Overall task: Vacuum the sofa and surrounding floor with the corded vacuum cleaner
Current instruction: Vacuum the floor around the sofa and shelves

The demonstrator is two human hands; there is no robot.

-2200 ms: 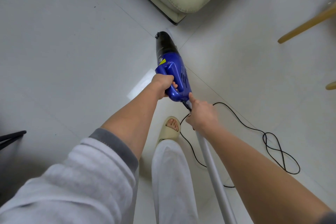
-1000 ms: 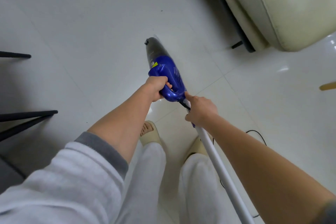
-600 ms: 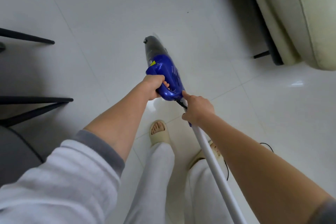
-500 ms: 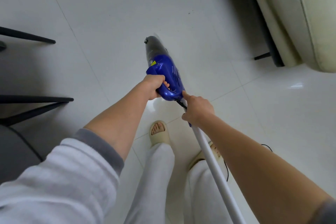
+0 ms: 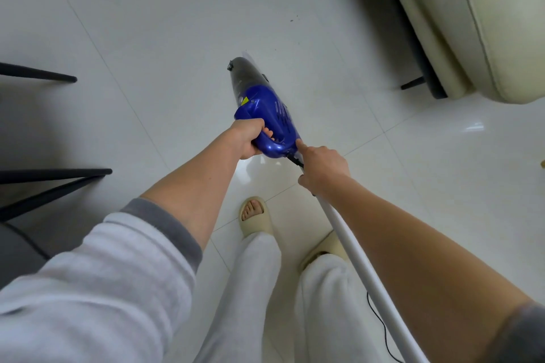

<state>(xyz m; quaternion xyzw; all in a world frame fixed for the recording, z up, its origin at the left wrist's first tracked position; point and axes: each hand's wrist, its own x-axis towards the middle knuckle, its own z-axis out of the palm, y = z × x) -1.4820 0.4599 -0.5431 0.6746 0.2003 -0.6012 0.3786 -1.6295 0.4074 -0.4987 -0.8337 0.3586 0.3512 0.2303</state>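
Glossy white tiled floor (image 5: 153, 9) with thin grout lines reflects bright light at right. Thin black metal furniture legs (image 5: 56, 174) stand at left.

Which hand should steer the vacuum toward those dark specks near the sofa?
Left. The left hand grips the blue vacuum's handle, so it likely steers the nozzle. The right hand holds the white tube behind.

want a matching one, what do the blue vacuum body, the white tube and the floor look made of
Blue vacuum body: looks like glossy moulded plastic, with highlights and moulded vent slots.
White tube: smooth and evenly white; painted metal or plastic, which one cannot be told.
Floor: seems polished ceramic or stone tile, given the thin grout lines and mirror-like glare.
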